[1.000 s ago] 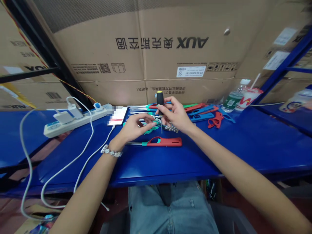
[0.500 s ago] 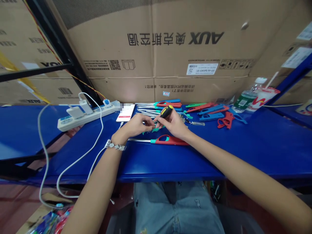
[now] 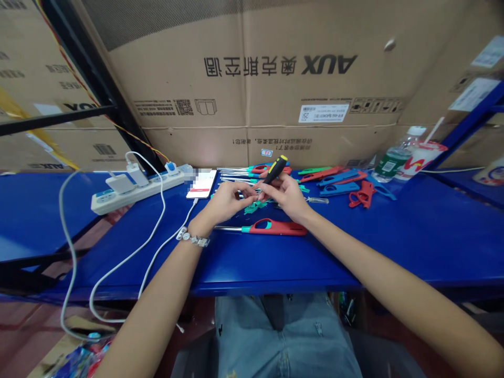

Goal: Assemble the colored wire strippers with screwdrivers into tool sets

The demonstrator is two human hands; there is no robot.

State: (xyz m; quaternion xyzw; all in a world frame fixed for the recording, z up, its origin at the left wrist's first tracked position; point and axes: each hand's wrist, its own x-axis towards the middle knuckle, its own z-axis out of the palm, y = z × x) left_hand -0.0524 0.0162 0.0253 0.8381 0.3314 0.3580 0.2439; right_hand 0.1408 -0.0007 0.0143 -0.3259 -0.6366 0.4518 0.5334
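A black and yellow screwdriver [image 3: 276,169] leans up out of my right hand [image 3: 288,197], whose fingers are closed on it. My left hand [image 3: 232,199] pinches at the screwdriver's lower end, its fingertips meeting those of the right; what lies between them is too small to make out. Beneath the hands are small green plastic parts [image 3: 254,208]. A red gas lighter [image 3: 277,227] with a long metal tube lies in front of them. More long-tubed lighters [image 3: 236,172] are stacked behind, partly hidden by my hands.
Blue and red plastic handle shells [image 3: 340,184] lie at the right, near a water bottle [image 3: 397,155] and a paper cup [image 3: 421,160]. A phone [image 3: 201,184] and a power strip [image 3: 129,191] with white cables are at the left. A large carton [image 3: 268,31] stands behind.
Both hands have shifted slightly right and lifted off the green parts, which show more now. The screwdriver stays in the right hand and has moved with it.
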